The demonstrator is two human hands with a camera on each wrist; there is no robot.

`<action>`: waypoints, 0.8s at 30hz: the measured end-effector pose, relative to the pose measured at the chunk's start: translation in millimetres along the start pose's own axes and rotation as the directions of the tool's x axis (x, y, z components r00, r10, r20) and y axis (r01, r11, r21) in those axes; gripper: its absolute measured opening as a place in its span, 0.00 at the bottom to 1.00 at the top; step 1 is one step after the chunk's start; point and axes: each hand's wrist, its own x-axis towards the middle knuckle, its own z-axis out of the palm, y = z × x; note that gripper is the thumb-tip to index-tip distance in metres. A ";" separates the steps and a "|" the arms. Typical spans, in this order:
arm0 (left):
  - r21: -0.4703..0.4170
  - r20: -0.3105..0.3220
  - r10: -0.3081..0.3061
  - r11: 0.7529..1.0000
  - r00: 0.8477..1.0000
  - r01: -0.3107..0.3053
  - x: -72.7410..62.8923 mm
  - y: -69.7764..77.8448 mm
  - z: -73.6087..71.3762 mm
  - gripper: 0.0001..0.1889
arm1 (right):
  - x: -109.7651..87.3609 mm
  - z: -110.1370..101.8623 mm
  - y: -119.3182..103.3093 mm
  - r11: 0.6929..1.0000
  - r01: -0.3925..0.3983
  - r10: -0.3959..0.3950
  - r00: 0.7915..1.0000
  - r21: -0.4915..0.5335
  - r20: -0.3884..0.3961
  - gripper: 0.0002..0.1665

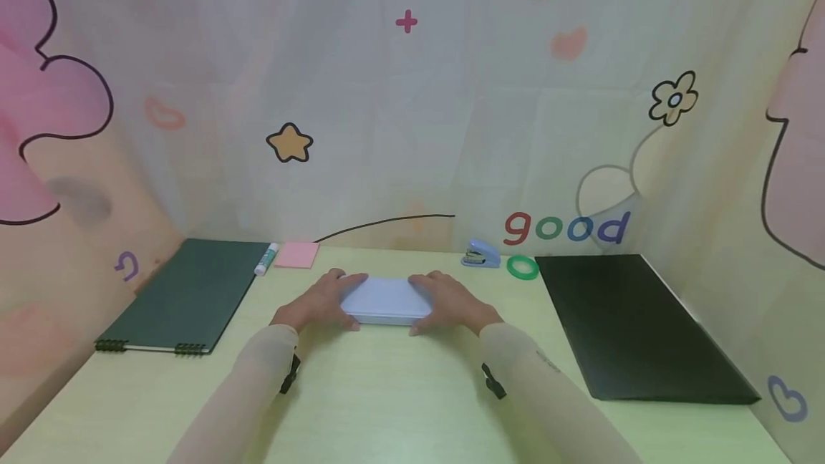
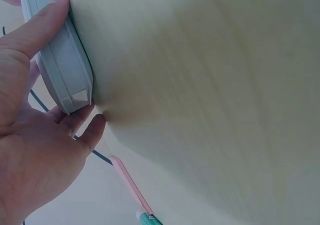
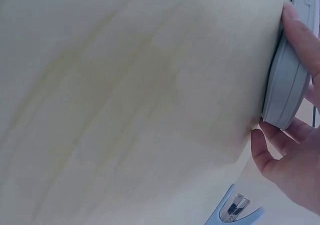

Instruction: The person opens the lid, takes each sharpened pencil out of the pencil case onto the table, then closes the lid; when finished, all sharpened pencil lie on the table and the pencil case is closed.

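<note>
A flat, pale blue rectangular case (image 1: pixel 387 299) lies on the table at the middle of the head view. A seam runs along its side in both wrist views, and what it contains cannot be seen. At its left end my left hand (image 1: pixel 320 302) grips it, the thumb along the front side and fingers round the far corner. My right hand (image 1: pixel 455 303) holds the opposite end in the same way. In the right wrist view the thumb (image 3: pixel 300 35) presses the case's side, low against the tabletop.
On the left lie a dark green spiral notebook (image 1: pixel 193 296), a glue stick (image 1: pixel 266 259) and pink sticky notes (image 1: pixel 297 255). Behind and right are a blue stapler (image 1: pixel 481 254), a green tape ring (image 1: pixel 512 272) and a black folder (image 1: pixel 638 328). A printed curtain (image 1: pixel 387 92) hangs behind.
</note>
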 end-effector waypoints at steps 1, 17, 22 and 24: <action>0.000 0.002 0.002 1.000 1.000 -0.002 0.0 -0.6 0.6 0.51 | 0.0 -0.5 -0.3 1.000 0.000 0.000 1.000 -0.002 0.004 0.59; -0.005 0.001 0.026 1.000 1.000 -0.026 -6.7 -0.6 2.4 0.51 | -1.6 -3.5 -3.7 1.000 -0.011 0.011 1.000 -0.007 0.020 0.59; 0.004 0.010 0.007 1.000 1.000 -0.007 -4.6 1.5 -0.5 0.51 | 1.4 -11.8 -3.4 0.997 -0.062 0.060 0.997 0.037 0.054 0.57; 0.009 0.017 -0.001 1.000 1.000 0.001 -3.9 1.0 -1.2 0.51 | 2.9 -15.8 -4.1 0.996 -0.072 0.068 0.995 0.057 0.073 0.56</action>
